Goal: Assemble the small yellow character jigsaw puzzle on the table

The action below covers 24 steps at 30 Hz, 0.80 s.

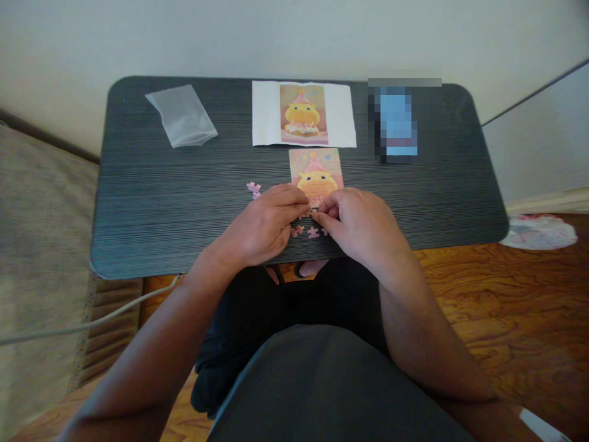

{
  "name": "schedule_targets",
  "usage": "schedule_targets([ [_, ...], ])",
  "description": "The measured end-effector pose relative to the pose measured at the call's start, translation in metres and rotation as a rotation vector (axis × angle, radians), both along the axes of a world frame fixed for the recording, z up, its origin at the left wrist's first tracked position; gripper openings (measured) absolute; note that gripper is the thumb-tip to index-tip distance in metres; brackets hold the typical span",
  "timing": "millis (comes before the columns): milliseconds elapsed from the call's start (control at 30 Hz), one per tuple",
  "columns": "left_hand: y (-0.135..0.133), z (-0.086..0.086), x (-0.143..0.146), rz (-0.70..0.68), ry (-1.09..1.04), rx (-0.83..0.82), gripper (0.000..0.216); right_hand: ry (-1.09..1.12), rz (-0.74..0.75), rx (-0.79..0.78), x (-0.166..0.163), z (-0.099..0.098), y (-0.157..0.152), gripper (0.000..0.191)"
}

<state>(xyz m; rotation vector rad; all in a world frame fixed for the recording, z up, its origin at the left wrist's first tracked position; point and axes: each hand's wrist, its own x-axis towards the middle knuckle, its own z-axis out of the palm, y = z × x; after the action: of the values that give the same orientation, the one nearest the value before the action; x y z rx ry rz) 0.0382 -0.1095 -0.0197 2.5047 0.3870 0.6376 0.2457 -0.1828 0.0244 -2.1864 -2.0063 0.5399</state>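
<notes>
A partly assembled jigsaw puzzle lies near the middle of the dark table, showing a yellow cartoon figure in a pink party hat. My left hand is curled over its lower left edge, fingers bunched together; what lies under the fingertips is hidden. At the lower edge my right hand pinches a small puzzle piece between thumb and forefinger. Several loose pieces rest just below, between the hands. More pink pieces lie left of the puzzle, beyond my left hand.
Behind the puzzle lies a white sheet with a printed picture of the same figure. A clear plastic bag is at the back left of the table. A blurred-out blue object sits at the back right. A cable runs below the left edge.
</notes>
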Motion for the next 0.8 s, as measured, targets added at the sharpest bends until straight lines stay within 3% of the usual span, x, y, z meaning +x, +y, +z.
schedule_targets([
  [467,-0.002,-0.007,-0.008,0.037,0.025,0.025,0.05,0.109,-0.059,-0.011,0.002,-0.006,-0.001,0.013],
  [800,-0.002,-0.018,-0.005,0.128,-0.052,0.03,0.047,0.183,0.016,0.072,0.007,-0.01,-0.007,0.01],
])
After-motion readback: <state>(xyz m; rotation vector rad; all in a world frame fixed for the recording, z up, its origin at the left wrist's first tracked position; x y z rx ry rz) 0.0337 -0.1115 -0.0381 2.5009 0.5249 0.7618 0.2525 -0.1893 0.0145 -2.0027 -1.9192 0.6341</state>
